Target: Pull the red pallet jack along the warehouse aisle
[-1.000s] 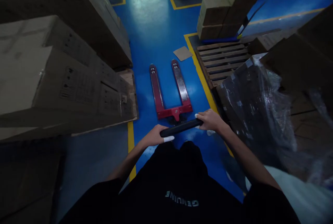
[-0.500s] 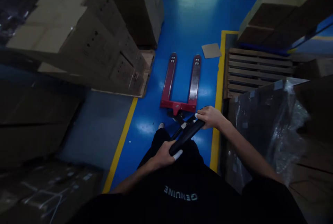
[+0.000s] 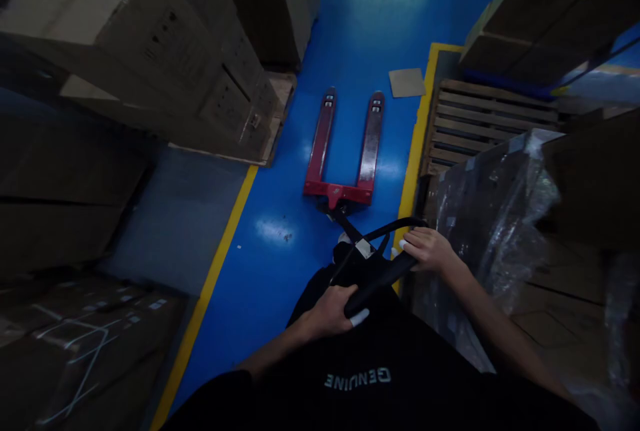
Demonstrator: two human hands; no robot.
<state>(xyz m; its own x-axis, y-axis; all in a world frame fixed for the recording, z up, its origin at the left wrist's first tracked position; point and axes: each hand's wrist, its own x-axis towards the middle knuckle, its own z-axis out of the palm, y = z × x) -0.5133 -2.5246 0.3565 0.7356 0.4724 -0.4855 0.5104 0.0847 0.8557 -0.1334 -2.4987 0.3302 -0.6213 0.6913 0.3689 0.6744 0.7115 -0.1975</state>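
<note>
Head view: the person's left grip (image 3: 333, 311) is closed around the near left end of a black handle (image 3: 383, 282), fingers wrapped over it, and the right grip (image 3: 427, 249) is closed around its far right end. White coverings show on a digit of each. The handle slants in front of the person's dark shirt (image 3: 360, 351); a dark shaft (image 3: 349, 225) leads from it to the red pallet jack (image 3: 356, 194), which sits just beyond on the blue floor (image 3: 270, 277), its two forks pointing far. Right of the fork tips, a flat cardboard sheet (image 3: 407, 83) lies beside a yellow line (image 3: 416, 144). Past that line are plastic-wrapped boxes (image 3: 480, 197) and, farther, a slatted wooden pallet (image 3: 493, 117). On the left, stacked cartons (image 3: 185, 64) stand on another pallet (image 3: 277, 121).
</note>
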